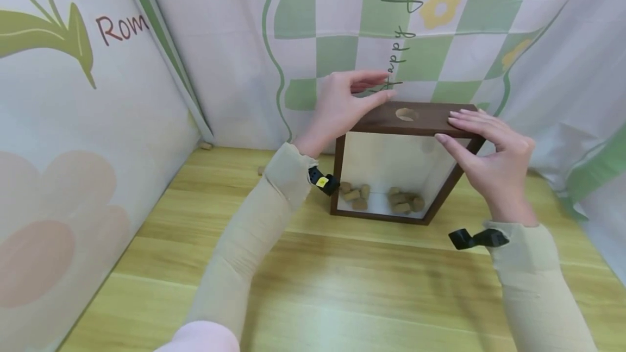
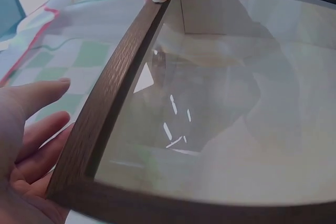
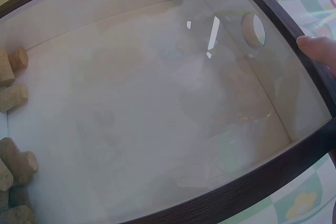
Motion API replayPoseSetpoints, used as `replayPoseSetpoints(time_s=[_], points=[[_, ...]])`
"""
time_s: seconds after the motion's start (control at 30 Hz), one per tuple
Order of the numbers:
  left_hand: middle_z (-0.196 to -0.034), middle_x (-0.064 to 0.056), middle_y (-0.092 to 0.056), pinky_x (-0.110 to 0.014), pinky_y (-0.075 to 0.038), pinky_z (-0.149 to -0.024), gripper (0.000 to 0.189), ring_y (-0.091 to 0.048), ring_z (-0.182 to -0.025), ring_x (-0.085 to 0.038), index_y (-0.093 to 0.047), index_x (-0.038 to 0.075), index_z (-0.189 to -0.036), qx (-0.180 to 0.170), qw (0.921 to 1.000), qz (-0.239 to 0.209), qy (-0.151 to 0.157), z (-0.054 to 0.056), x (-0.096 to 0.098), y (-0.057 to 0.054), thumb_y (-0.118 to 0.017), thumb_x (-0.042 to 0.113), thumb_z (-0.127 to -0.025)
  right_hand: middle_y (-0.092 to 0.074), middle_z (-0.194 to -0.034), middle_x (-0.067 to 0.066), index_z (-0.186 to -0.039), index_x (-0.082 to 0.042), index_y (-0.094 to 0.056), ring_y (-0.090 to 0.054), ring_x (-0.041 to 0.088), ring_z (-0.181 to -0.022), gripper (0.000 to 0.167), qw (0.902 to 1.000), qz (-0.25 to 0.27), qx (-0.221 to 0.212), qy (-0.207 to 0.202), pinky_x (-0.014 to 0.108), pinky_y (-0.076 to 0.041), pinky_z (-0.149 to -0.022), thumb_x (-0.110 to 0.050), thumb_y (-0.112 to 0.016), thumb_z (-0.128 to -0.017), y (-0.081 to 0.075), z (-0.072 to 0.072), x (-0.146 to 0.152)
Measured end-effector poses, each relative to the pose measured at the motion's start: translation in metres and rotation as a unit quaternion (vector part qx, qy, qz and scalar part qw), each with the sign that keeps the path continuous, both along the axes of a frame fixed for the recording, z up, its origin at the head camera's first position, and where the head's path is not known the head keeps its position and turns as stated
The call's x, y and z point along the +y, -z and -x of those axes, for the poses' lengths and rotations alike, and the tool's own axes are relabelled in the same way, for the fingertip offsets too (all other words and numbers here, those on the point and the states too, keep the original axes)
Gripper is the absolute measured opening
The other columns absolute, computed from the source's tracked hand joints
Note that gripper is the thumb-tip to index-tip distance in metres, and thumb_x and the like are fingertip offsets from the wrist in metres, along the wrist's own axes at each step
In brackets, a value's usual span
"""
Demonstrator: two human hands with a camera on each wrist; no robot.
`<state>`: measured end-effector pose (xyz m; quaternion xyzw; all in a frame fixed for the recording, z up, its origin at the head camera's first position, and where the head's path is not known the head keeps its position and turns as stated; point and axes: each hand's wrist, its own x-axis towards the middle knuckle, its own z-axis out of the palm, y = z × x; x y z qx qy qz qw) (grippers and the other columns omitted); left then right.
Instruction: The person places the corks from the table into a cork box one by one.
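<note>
A dark brown wooden shadow box (image 1: 376,218) with a clear front stands upright on the table. Its top edge has a round hole (image 1: 407,114). Inside, wine corks (image 1: 403,199) lie at the bottom in two loose groups; the right wrist view also shows several corks (image 3: 14,97) at its left edge. My right hand (image 1: 499,159) grips the top right corner, thumb on the front and fingers over the top. By the top left corner is my left hand (image 1: 339,105), fingers loosely extended above the edge with a gap to the thumb and nothing held.
Behind the box hangs a green and white checked curtain (image 1: 386,10). To the left stands a pale printed panel (image 1: 58,124). Small cork-coloured pieces lie on the wooden table (image 1: 332,287), one at the back left corner (image 1: 205,145) and another beside the left sleeve (image 1: 261,170).
</note>
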<state>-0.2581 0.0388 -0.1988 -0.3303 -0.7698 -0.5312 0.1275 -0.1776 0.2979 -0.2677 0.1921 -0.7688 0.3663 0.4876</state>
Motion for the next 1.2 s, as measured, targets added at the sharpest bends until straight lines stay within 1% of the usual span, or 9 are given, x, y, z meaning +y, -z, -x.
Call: replayPoseSetpoints(time_s=[0.1,0.3,0.43,0.5,0.57,0.77,0.87,1.03,1.2], points=[[-0.117,0.005,-0.074,-0.014,-0.045,-0.096,0.038,-0.064,-0.106,0.001,-0.074,0.010,-0.125,-0.004,0.9992,-0.039,0.002,0.002,-0.012,0.004,-0.082,0.022,-0.090,-0.075,-0.105,0.016,-0.101,-0.003,-0.081,-0.067,0.016,-0.113,0.033,1.0000,0.002,-0.001,0.001,0.039,-0.045,-0.107,0.000,-0.092,-0.070,0.001,0.001,0.001],[-0.119,0.002,-0.073,-0.018,-0.048,-0.096,0.036,-0.065,-0.108,-0.004,-0.074,0.011,-0.123,-0.027,0.9963,-0.078,-0.022,0.006,-0.042,0.014,-0.082,0.024,-0.090,-0.075,-0.105,0.017,-0.101,-0.002,-0.081,-0.068,0.016,-0.112,0.032,1.0000,0.002,0.000,0.000,0.039,-0.045,-0.107,-0.002,-0.092,-0.071,-0.001,-0.001,-0.001],[-0.117,0.002,-0.073,-0.023,-0.049,-0.096,0.036,-0.066,-0.107,-0.005,-0.074,0.013,-0.122,-0.015,0.9957,-0.080,-0.045,0.010,-0.065,0.026,-0.081,0.028,-0.090,-0.074,-0.104,0.019,-0.101,0.000,-0.080,-0.068,0.016,-0.112,0.030,1.0000,0.002,0.004,-0.004,0.039,-0.045,-0.107,-0.003,-0.091,-0.073,-0.006,-0.008,-0.009],[-0.117,0.002,-0.073,-0.026,-0.050,-0.098,0.037,-0.066,-0.107,-0.006,-0.074,0.013,-0.123,-0.011,0.9955,-0.073,-0.059,0.014,-0.077,0.035,-0.081,0.030,-0.090,-0.074,-0.104,0.019,-0.101,0.001,-0.080,-0.068,0.017,-0.112,0.030,1.0000,0.002,0.005,-0.005,0.039,-0.046,-0.107,-0.004,-0.091,-0.074,-0.008,-0.009,-0.011],[-0.119,0.001,-0.073,-0.028,-0.050,-0.098,0.039,-0.066,-0.107,-0.007,-0.073,0.012,-0.124,-0.018,0.9947,-0.068,-0.076,0.018,-0.089,0.045,-0.081,0.031,-0.090,-0.074,-0.104,0.019,-0.101,0.001,-0.080,-0.068,0.017,-0.112,0.030,1.0000,0.002,0.005,-0.006,0.039,-0.046,-0.106,-0.004,-0.091,-0.074,-0.009,-0.011,-0.012],[-0.123,-0.007,-0.071,-0.028,-0.051,-0.094,0.043,-0.065,-0.107,-0.013,-0.071,0.011,-0.128,-0.077,0.9882,-0.038,-0.127,0.032,-0.124,0.081,-0.079,0.034,-0.092,-0.074,-0.104,0.020,-0.100,0.002,-0.080,-0.068,0.017,-0.112,0.029,0.9999,0.006,0.007,-0.011,0.040,-0.046,-0.107,-0.004,-0.091,-0.075,-0.010,-0.012,-0.014],[-0.124,-0.011,-0.070,-0.033,-0.053,-0.093,0.042,-0.065,-0.108,-0.019,-0.070,0.009,-0.129,-0.102,0.9842,-0.025,-0.143,0.038,-0.141,0.103,-0.078,0.030,-0.093,-0.074,-0.104,0.020,-0.101,0.002,-0.080,-0.068,0.018,-0.112,0.029,0.9999,0.004,0.006,-0.011,0.041,-0.045,-0.107,-0.004,-0.091,-0.075,-0.011,-0.013,-0.015],[-0.126,-0.020,-0.067,-0.040,-0.053,-0.095,0.041,-0.064,-0.110,-0.028,-0.068,0.001,-0.129,-0.137,0.9778,-0.001,-0.159,0.050,-0.169,0.143,-0.076,0.022,-0.094,-0.074,-0.105,0.020,-0.101,0.003,-0.079,-0.068,0.019,-0.112,0.028,0.9999,0.009,0.005,-0.014,0.041,-0.045,-0.107,-0.003,-0.090,-0.075,-0.011,-0.014,-0.016],[-0.126,-0.023,-0.066,-0.043,-0.052,-0.096,0.042,-0.064,-0.110,-0.033,-0.068,-0.002,-0.128,-0.174,0.9664,0.031,-0.187,0.056,-0.192,0.179,-0.078,0.018,-0.092,-0.074,-0.105,0.021,-0.101,0.003,-0.079,-0.068,0.019,-0.113,0.028,0.9999,0.007,0.004,-0.012,0.040,-0.045,-0.107,-0.003,-0.090,-0.075,-0.012,-0.015,-0.017]])
